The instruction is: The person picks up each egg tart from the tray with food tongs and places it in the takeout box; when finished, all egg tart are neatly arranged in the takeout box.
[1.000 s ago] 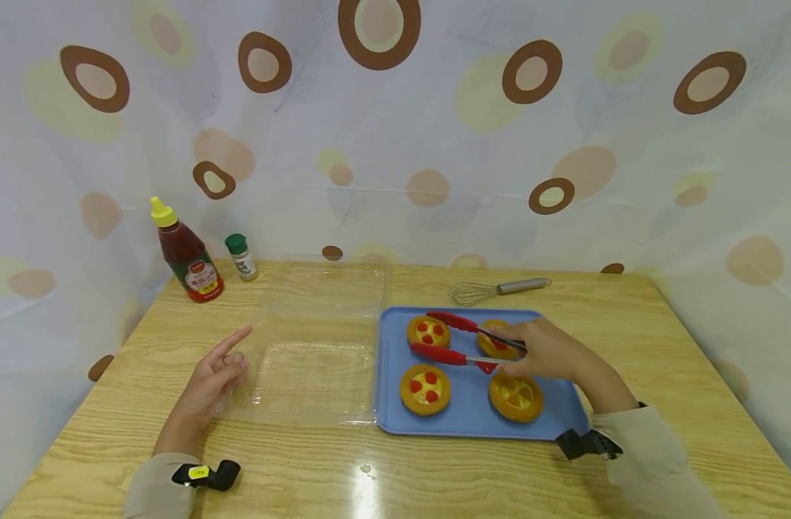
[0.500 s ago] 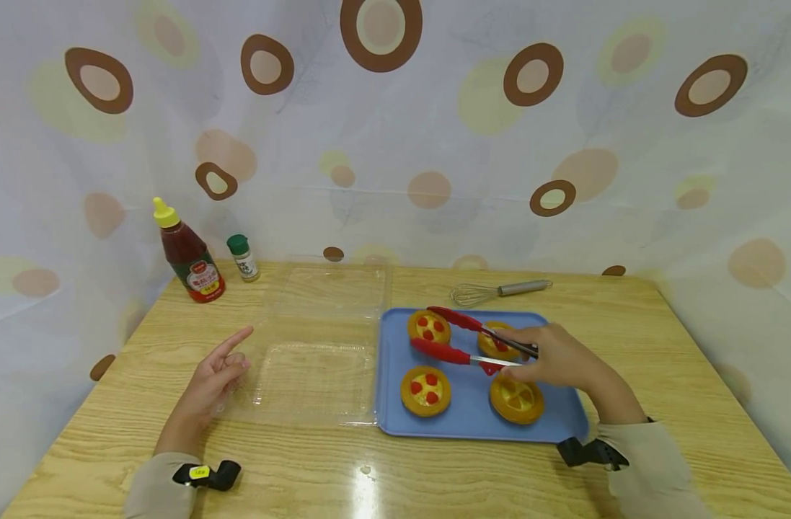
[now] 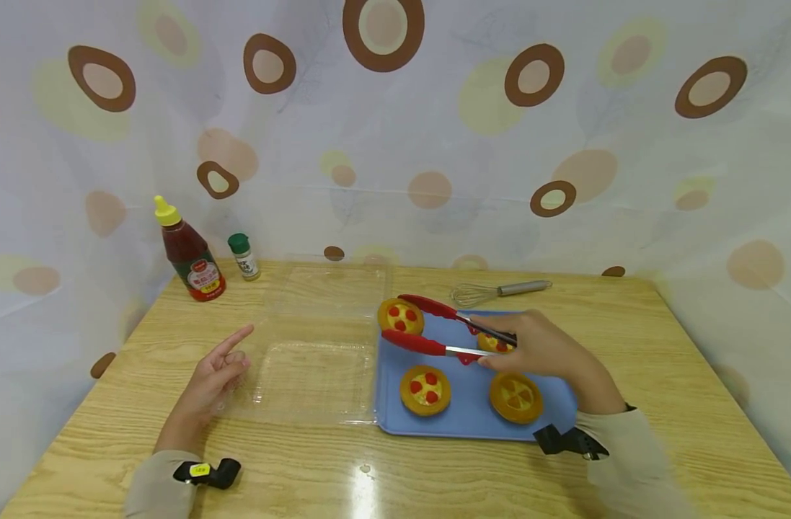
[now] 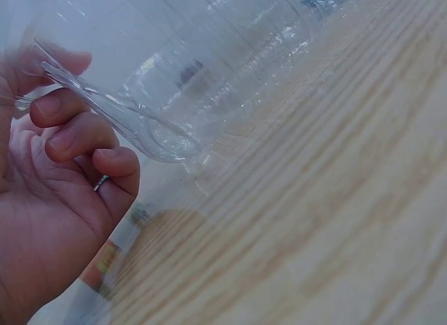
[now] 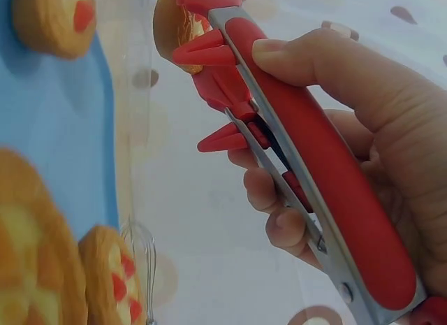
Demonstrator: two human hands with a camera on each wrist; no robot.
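Observation:
My right hand (image 3: 541,349) grips red-tipped tongs (image 3: 416,342) by their arms, thumb on one arm and fingers round the other in the right wrist view. Between the tong heads is an egg tart (image 3: 400,316) with red toppings, raised over the back left corner of the blue tray (image 3: 463,411). A hinged clear plastic box (image 3: 317,378) lies open left of the tray. My left hand (image 3: 212,378) holds its left edge (image 4: 115,119), fingers curled there and the index finger stretched out. On the tray are a red-topped tart (image 3: 425,391), a plainer yellow tart (image 3: 515,398) and another tart (image 3: 492,344), partly hidden.
Behind the tray lies a whisk (image 3: 499,290). A sauce bottle (image 3: 194,263) with a yellow cap and a green-capped shaker (image 3: 244,256) stand at the back left. A patterned curtain (image 3: 395,144) borders the wooden table (image 3: 291,476).
The tongs have closed on the back left tart and lifted it, moving left toward the tray's edge with my right hand. My left hand has stayed in place.

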